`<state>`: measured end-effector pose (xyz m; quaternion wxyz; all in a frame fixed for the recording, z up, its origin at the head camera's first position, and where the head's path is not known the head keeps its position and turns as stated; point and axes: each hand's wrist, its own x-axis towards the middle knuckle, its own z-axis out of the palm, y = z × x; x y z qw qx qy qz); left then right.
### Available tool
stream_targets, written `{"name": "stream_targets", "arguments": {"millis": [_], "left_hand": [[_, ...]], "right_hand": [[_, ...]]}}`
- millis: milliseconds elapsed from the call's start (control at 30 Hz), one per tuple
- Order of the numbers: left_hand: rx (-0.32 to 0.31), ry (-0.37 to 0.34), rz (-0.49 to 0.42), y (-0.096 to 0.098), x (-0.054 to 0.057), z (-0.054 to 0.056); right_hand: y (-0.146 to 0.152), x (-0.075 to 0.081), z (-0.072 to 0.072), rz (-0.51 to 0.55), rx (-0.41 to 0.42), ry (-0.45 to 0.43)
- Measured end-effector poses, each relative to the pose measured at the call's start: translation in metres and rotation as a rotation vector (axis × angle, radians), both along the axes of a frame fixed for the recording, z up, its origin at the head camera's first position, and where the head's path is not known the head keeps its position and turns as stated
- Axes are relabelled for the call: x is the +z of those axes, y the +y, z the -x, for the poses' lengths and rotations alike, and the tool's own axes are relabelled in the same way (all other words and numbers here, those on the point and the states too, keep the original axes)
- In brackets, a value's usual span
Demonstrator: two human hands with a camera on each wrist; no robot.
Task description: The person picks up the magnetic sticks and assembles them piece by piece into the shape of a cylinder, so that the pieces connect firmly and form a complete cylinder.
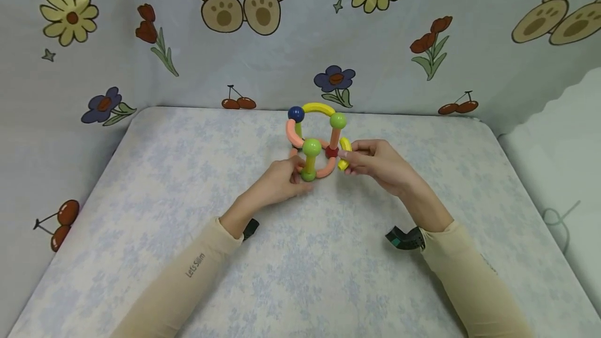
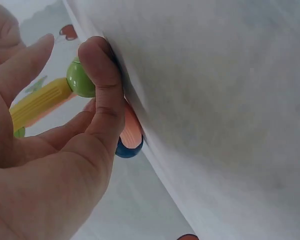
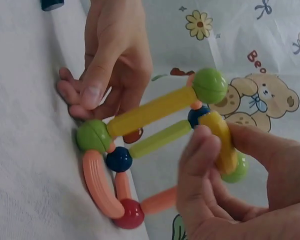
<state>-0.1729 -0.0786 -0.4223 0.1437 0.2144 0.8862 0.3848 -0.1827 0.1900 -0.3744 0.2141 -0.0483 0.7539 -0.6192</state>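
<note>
A toy frame of magnetic balls and sticks stands upright near the table's far edge. Its uprights include a yellow stick point(image 1: 310, 163) at the front and a salmon stick point(image 1: 335, 138) on the right. Along the top, a blue ball point(image 1: 296, 114) joins a yellow arc point(image 1: 318, 108) and a salmon arc point(image 1: 293, 133). My left hand point(image 1: 279, 180) holds the frame low down, thumb and fingers about the lower green ball point(image 3: 94, 135). Between thumb and fingers, my right hand point(image 1: 385, 165) pinches a loose yellow curved stick point(image 3: 220, 142), beside the red ball point(image 1: 332, 152).
The frame and both hands are over a pale, blue-mottled table point(image 1: 188, 160). A patterned cloth point(image 1: 291, 67) hangs directly behind its far edge. Dark straps point(image 1: 405, 239) show at both wrists, and a thin cord point(image 1: 559, 220) lies off the right side.
</note>
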Motion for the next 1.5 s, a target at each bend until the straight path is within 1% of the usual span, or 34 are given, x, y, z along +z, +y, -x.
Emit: {"name": "stream_targets", "arguments": {"millis": [67, 233, 300, 400, 500, 567, 600, 667, 733, 767, 833, 900, 967, 1033, 1067, 1100, 1167, 1233, 1333, 1433, 1500], "left_hand": [[-0.013, -0.005, -0.003, 0.005, 0.000, -0.003], [-0.080, -0.022, 0.000, 0.015, 0.001, -0.013], [-0.098, -0.019, 0.010, 0.018, 0.002, -0.015], [-0.108, 0.001, 0.028, 0.021, 0.004, -0.017], [-0.117, 0.010, 0.038, 0.023, 0.004, -0.017], [-0.123, 0.010, 0.035, 0.023, 0.004, -0.017], [-0.128, 0.010, 0.033, 0.023, 0.003, -0.016], [-0.138, 0.013, 0.025, 0.021, 0.001, -0.014], [-0.139, 0.024, 0.002, 0.018, 0.002, -0.011], [-0.131, 0.032, -0.014, 0.016, 0.002, -0.009], [-0.095, 0.058, -0.043, 0.010, 0.005, -0.006], [-0.018, 0.075, -0.071, 0.002, 0.011, -0.003], [0.078, 0.096, -0.081, -0.005, 0.016, 0.000], [0.171, 0.105, -0.071, -0.010, 0.019, 0.003], [0.207, 0.107, -0.059, -0.010, 0.020, 0.006], [0.227, 0.117, -0.038, -0.009, 0.021, 0.009], [0.234, 0.123, -0.008, -0.004, 0.019, 0.018], [0.215, 0.141, 0.007, 0.004, 0.018, 0.027], [0.210, 0.193, 0.007, 0.013, 0.015, 0.038], [0.241, 0.253, 0.014, 0.014, 0.013, 0.044], [0.244, 0.284, 0.025, 0.014, 0.013, 0.046]], "right_hand": [[-0.002, 0.002, -0.003, 0.069, -0.035, -0.003], [-0.006, 0.004, -0.007, 0.216, -0.132, 0.010], [-0.006, 0.004, -0.007, 0.248, -0.159, 0.014], [-0.007, 0.004, -0.007, 0.281, -0.189, 0.011], [-0.007, 0.003, -0.006, 0.308, -0.191, -0.004], [-0.007, 0.004, -0.005, 0.308, -0.177, -0.009], [-0.007, 0.005, -0.005, 0.294, -0.159, -0.004], [-0.003, 0.006, -0.004, 0.227, -0.086, 0.015], [0.002, 0.006, -0.003, 0.116, 0.029, 0.049], [0.003, 0.006, -0.003, 0.046, 0.088, 0.080], [0.000, 0.002, -0.005, -0.085, 0.184, 0.155], [-0.008, -0.008, -0.008, -0.199, 0.224, 0.264], [-0.021, -0.022, -0.012, -0.285, 0.201, 0.406], [-0.032, -0.035, -0.015, -0.349, 0.159, 0.556], [-0.035, -0.040, -0.016, -0.381, 0.138, 0.624], [-0.037, -0.043, -0.016, -0.408, 0.118, 0.679], [-0.037, -0.046, -0.015, -0.443, 0.090, 0.743], [-0.035, -0.045, -0.014, -0.471, 0.068, 0.752], [-0.029, -0.044, -0.012, -0.489, 0.032, 0.712], [-0.024, -0.044, -0.009, -0.496, -0.022, 0.679], [-0.022, -0.043, -0.007, -0.519, -0.065, 0.677]]}}
